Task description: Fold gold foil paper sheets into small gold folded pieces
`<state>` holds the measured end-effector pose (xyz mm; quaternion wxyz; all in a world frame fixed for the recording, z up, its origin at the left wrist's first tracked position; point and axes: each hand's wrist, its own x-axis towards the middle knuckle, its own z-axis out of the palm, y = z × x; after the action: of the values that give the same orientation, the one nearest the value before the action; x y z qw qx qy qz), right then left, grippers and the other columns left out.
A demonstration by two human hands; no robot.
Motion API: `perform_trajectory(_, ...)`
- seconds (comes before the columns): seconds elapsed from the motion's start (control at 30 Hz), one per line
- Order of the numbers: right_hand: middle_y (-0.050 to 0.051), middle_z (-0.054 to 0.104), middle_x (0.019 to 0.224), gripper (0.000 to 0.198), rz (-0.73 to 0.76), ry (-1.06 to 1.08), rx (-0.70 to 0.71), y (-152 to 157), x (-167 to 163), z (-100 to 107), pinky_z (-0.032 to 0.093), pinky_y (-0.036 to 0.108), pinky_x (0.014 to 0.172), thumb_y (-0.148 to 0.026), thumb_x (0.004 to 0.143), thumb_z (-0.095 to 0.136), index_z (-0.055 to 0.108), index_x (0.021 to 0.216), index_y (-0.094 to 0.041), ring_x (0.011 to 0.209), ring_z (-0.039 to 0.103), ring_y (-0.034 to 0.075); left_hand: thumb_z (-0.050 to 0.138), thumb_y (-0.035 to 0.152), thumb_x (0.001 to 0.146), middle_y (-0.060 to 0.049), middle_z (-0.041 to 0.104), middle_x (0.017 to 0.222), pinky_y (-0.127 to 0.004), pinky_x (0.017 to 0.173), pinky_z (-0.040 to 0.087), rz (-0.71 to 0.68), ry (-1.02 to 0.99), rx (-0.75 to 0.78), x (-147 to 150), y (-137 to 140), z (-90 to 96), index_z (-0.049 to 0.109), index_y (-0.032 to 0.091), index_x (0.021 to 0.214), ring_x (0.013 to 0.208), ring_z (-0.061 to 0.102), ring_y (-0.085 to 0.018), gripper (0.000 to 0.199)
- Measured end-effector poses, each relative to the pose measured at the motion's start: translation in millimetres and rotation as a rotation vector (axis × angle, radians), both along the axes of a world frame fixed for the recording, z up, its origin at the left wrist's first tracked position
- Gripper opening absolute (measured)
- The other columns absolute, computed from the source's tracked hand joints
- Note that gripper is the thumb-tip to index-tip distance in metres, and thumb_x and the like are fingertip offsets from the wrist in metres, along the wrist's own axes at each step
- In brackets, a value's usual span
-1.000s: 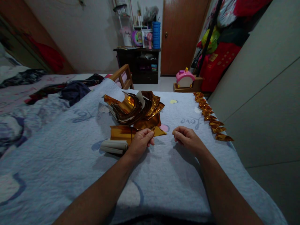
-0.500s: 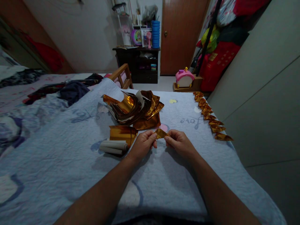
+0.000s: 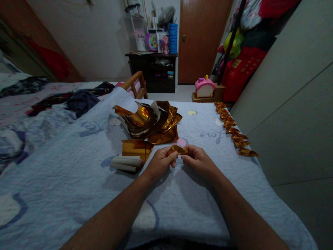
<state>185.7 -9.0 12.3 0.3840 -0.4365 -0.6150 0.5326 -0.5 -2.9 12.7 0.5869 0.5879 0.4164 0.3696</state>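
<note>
Between my two hands is a small folded piece of gold foil paper (image 3: 178, 149), held just above the bed cover. My left hand (image 3: 162, 160) pinches its left end, thumb on the near side. The fingers of my right hand (image 3: 197, 157) are closed on its right end. Just left of my left hand lie gold foil sheets (image 3: 135, 148) with a pale rolled bundle (image 3: 126, 162) on them. Beyond my hands is a big curved stack of gold foil sheets (image 3: 142, 118). Several folded gold foil pieces (image 3: 240, 143) form a row along the right edge.
A pale blue quilted cover (image 3: 85, 194) lies under everything. Dark clothes (image 3: 82, 100) are heaped at the left. Past the far edge stand a wooden chair (image 3: 140, 83), a dark cabinet (image 3: 153, 76) and a pink toy (image 3: 205, 86). A pale panel (image 3: 293, 104) rises on the right.
The foil piece has turned and shifted slightly left, looking more puffed in shape. My left thumb has slid right along it, and the hands are a little closer together.
</note>
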Motion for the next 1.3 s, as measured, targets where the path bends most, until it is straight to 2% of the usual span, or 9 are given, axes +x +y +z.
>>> perform_trajectory(0.17,-0.001,0.057,0.064,0.021,-0.022,-0.021,-0.005,-0.6,0.4,1.3,0.035,0.024,0.053,-0.037,0.084,0.061,0.062,0.073,-0.019,0.055,0.045,0.011,0.06,0.042,0.087,0.003,0.051,0.056,-0.023,0.053,0.03,-0.031,-0.046,-0.021,1.4,0.3,0.2,0.062,0.015,0.079,0.05,0.041,-0.009,0.028)
perform_trajectory(0.3,0.0,0.06,0.061,0.028,-0.047,-0.049,-0.017,-1.4,0.0,1.3,0.035,0.025,0.051,-0.04,0.087,0.059,0.065,0.07,-0.018,0.052,0.045,0.011,0.06,0.04,0.087,0.004,0.05,0.057,-0.023,0.053,0.031,-0.018,-0.069,-0.029,1.7,0.3,-1.6,0.059,0.017,0.076,0.051,0.041,-0.009,0.026)
perform_trajectory(0.7,0.0,0.055,0.054,0.039,-0.079,-0.107,0.019,-2.8,0.3,4.7,0.033,0.025,0.05,-0.045,0.089,0.057,0.062,0.061,-0.018,0.049,0.043,0.01,0.06,0.037,0.087,0.004,0.049,0.057,-0.023,0.055,0.031,-0.026,-0.061,-0.014,2.9,-2.1,-1.1,0.06,0.016,0.077,0.052,0.041,-0.009,0.023)
perform_trajectory(0.83,0.0,0.054,0.056,0.036,-0.067,-0.074,-0.008,-2.2,-0.4,3.2,0.032,0.026,0.051,-0.045,0.089,0.057,0.063,0.067,-0.018,0.051,0.044,0.012,0.064,0.038,0.085,0.002,0.053,0.06,-0.024,0.055,0.032,-0.024,-0.022,-0.003,3.6,-3.0,-0.5,0.064,0.016,0.079,0.055,0.044,-0.01,0.023)
perform_trajectory(0.97,-0.003,0.051,0.062,0.025,-0.024,-0.042,-0.004,-0.6,-2.4,0.4,0.031,0.026,0.053,-0.042,0.084,0.062,0.061,0.074,-0.019,0.056,0.041,0.012,0.065,0.04,0.084,0.002,0.052,0.057,-0.024,0.055,0.033,-0.021,-0.009,-0.02,4.1,-4.0,0.2,0.06,0.017,0.073,0.054,0.044,-0.011,0.026)
perform_trajectory(1.1,-0.004,0.047,0.062,0.023,0.001,-0.057,-0.004,0.8,-3.1,-2.7,0.031,0.026,0.056,-0.04,0.087,0.06,0.059,0.076,-0.02,0.06,0.041,0.013,0.064,0.039,0.085,0.002,0.053,0.057,-0.024,0.056,0.034,-0.033,-0.01,-0.008,4.2,-4.5,0.8,0.059,0.017,0.072,0.054,0.045,-0.011,0.026)
perform_trajectory(1.3,0.0,0.055,0.071,0.023,-0.022,-0.053,0.02,1.5,-1.8,-4.2,0.035,0.027,0.061,-0.04,0.085,0.059,0.062,0.077,-0.018,0.064,0.045,0.013,0.063,0.04,0.087,0.001,0.056,0.06,-0.024,0.056,0.034,-0.067,0.017,0.003,2.2,-3.1,0.4,0.064,0.016,0.079,0.055,0.046,-0.011,0.026)
